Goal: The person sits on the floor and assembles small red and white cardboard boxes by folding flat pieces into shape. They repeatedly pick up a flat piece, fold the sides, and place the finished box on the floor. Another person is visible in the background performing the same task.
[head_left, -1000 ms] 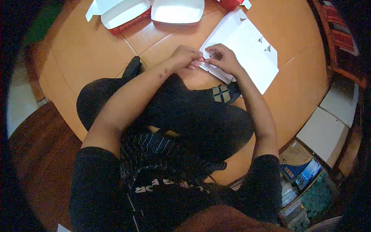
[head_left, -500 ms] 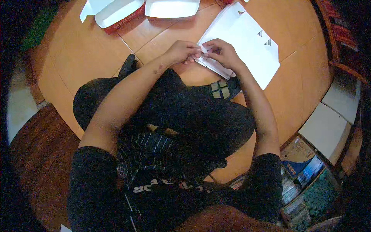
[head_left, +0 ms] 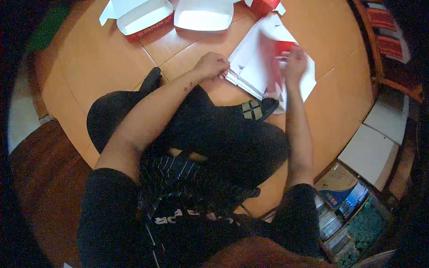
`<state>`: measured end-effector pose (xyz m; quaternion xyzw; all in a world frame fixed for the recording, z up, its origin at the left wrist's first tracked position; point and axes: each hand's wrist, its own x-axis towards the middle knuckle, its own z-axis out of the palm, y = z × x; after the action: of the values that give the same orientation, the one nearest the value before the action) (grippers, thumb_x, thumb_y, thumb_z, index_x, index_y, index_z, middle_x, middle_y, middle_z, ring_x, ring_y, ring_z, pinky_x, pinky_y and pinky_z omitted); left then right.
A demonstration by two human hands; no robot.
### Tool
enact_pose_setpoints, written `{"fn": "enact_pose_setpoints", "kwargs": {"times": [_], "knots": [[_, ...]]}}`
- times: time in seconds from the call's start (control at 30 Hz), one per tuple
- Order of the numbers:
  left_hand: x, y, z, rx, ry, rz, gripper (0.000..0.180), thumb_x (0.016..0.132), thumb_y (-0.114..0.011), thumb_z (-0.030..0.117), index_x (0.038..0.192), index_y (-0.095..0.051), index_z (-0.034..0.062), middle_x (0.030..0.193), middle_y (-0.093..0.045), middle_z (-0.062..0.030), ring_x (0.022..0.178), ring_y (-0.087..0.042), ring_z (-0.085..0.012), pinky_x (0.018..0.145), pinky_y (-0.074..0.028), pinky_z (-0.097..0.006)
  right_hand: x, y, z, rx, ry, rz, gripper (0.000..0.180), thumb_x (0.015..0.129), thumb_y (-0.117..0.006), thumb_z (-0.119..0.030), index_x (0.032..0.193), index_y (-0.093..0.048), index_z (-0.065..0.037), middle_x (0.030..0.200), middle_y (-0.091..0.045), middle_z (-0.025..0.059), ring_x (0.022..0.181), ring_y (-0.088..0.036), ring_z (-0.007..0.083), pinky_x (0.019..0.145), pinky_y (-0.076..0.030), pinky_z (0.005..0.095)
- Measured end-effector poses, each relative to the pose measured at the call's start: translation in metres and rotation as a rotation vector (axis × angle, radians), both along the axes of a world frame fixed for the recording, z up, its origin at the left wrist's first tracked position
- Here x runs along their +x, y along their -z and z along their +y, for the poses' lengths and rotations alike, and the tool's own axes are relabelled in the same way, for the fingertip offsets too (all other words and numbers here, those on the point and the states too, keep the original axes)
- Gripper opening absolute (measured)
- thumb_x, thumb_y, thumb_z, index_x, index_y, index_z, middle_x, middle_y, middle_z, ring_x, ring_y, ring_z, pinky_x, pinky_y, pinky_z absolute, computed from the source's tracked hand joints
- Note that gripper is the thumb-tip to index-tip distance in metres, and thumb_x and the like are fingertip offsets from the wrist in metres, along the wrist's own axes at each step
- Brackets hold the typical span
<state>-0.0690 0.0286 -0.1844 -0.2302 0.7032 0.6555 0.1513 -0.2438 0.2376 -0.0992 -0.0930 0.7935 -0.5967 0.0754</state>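
Note:
A stack of flat white cardboard blanks lies on the tiled floor in front of my crossed legs. At its near left corner my left hand is closed, fingertips pinching the edge of the stack. My right hand is over the right part of the stack, smeared by motion and closed on a cardboard blank. That blank stands tilted up, blurred, with a red printed side showing. Small cut slots mark the white sheets.
Two folded open box trays, white inside and red outside, stand beyond: a left tray and a right tray. A red box sits behind the stack. My foot is close to the stack's near edge. Cartons line the right side.
My right hand has moved right, away from my left hand, lifting a blank so its red side shows. My left hand stays by the stack's corner. The view has shifted slightly.

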Motion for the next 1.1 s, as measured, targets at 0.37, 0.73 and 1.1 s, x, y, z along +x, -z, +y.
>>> {"fn": "enact_pose_setpoints", "kwargs": {"times": [0.37, 0.73, 1.1], "knots": [[0.021, -0.203, -0.007, -0.981, 0.071, 1.071, 0.048, 0.084, -0.075, 0.031, 0.124, -0.062, 0.0096, 0.120, -0.064, -0.0128, 0.116, -0.057, -0.0289, 0.109, -0.036, -0.047, 0.087, -0.149, -0.012, -0.113, -0.606, 0.031, 0.021, 0.100, -0.058, -0.017, 0.107, -0.063, 0.002, 0.096, -0.068, 0.0066, 0.086, -0.064, 0.0146, 0.081, -0.052, 0.0287], [0.190, -0.233, -0.067, -0.514, -0.107, 0.806, 0.019, 0.084, -0.073, 0.015, 0.098, -0.069, 0.0033, 0.094, -0.067, -0.0091, 0.095, -0.062, -0.0252, 0.086, -0.047, -0.036, 0.191, -0.142, -0.068, 0.362, -0.936, -0.255, 0.030, 0.096, -0.060, -0.030, 0.104, -0.069, -0.002, 0.085, -0.069, 0.0162, 0.078, -0.065, 0.0202, 0.074, -0.051, 0.0358], [0.211, -0.231, -0.028, -1.073, -0.078, 0.773, 0.017, 0.074, -0.078, 0.020, 0.086, -0.071, 0.0106, 0.089, -0.056, -0.0090, 0.087, -0.056, -0.0296, 0.078, -0.043, -0.043, 0.233, -0.150, -0.066, 0.293, -1.051, 0.155, 0.023, 0.097, -0.059, -0.023, 0.100, -0.066, -0.002, 0.076, -0.064, 0.0098, 0.067, -0.060, 0.0201, 0.060, -0.048, 0.0351]]}}
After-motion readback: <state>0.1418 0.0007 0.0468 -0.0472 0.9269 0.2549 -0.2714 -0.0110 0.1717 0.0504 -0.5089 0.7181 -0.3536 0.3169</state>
